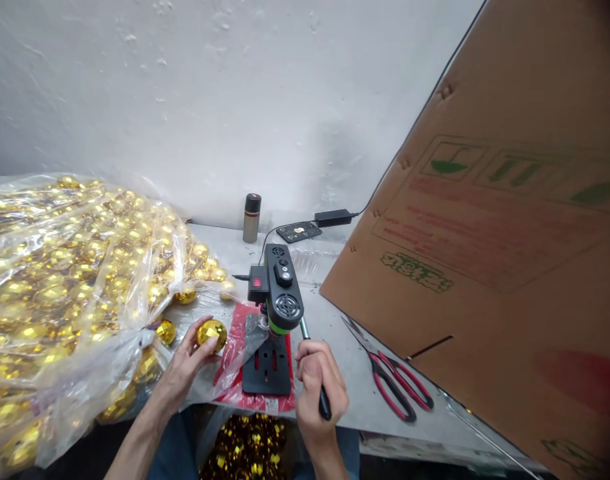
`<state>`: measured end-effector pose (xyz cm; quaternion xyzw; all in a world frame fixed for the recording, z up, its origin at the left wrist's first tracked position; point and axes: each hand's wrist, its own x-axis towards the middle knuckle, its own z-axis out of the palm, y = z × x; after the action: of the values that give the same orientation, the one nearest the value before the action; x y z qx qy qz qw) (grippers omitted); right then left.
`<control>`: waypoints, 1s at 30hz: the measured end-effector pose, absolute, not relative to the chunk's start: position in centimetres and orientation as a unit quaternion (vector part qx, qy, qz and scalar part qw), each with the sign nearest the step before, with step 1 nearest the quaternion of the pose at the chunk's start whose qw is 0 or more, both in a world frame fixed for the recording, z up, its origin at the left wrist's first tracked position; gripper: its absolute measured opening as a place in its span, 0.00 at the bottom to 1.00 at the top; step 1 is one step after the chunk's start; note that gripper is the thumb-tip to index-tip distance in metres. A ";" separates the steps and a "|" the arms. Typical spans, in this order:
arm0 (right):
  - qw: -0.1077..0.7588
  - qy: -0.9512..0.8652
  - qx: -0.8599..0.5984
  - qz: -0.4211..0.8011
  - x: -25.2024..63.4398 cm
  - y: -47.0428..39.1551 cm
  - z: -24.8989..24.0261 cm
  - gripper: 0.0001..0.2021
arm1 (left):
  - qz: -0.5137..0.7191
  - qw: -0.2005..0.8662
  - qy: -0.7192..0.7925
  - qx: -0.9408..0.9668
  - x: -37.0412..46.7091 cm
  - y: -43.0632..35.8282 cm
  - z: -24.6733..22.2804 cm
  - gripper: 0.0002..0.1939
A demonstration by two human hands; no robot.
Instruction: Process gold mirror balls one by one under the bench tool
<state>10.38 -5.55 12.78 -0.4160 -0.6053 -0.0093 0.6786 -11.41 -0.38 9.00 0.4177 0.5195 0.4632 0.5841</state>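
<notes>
Between the fingers and thumb of my left hand is a shiny gold faceted ball, just left of a small black bench drill press. My right hand is wrapped round the black-gripped lever on the press's right side. Under the press head lies its black slotted base, on a red sheet. Clear plastic partly covers the base's left side, and the tool tip under the head is hidden.
A large clear bag of gold balls fills the left. Red-handled scissors lie right of the press, beside a leaning cardboard box. Behind stand a bottle, a phone and a power adapter. More gold pieces sit below the edge.
</notes>
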 end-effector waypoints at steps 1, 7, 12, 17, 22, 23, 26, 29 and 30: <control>0.679 -0.605 -0.416 -0.009 10.4 -5.5 12.8 0.16 | 0.481 0.612 0.498 0.383 -10.5 -0.6 8.9 0.42; 0.669 -0.613 -0.421 -0.010 10.7 -5.8 13.0 0.17 | 0.496 0.630 0.478 0.359 -4.6 -2.8 4.7 0.36; 0.660 -0.620 -0.424 -0.006 10.8 -6.0 13.2 0.16 | 0.461 0.421 0.527 0.576 -3.1 -3.0 1.0 0.29; 0.658 -0.619 -0.428 -0.006 10.7 -6.1 13.4 0.16 | 0.437 0.346 0.522 0.646 -3.2 -1.7 0.0 0.28; 0.654 -0.621 -0.433 0.001 10.6 -6.2 13.5 0.15 | 0.423 0.322 0.502 0.682 -3.3 -0.2 0.1 0.26; 0.654 -0.620 -0.434 0.001 10.6 -6.2 13.5 0.15 | 0.419 0.323 0.496 0.688 -3.4 0.1 0.2 0.26; 0.656 -0.615 -0.437 -0.006 10.6 -6.1 13.3 0.16 | 0.409 0.324 0.478 0.706 -3.6 0.5 0.5 0.26; 0.656 -0.613 -0.440 -0.010 10.6 -6.1 13.3 0.16 | 0.410 0.316 0.463 0.720 -3.6 0.5 0.5 0.26; 0.657 -0.613 -0.440 -0.010 10.5 -6.1 13.4 0.16 | 0.410 0.313 0.458 0.724 -3.6 0.4 0.6 0.26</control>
<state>10.54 -6.07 13.37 -0.4395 -0.6126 -0.0099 0.6568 -3.58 0.38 0.56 0.7241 0.4579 0.4101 0.3129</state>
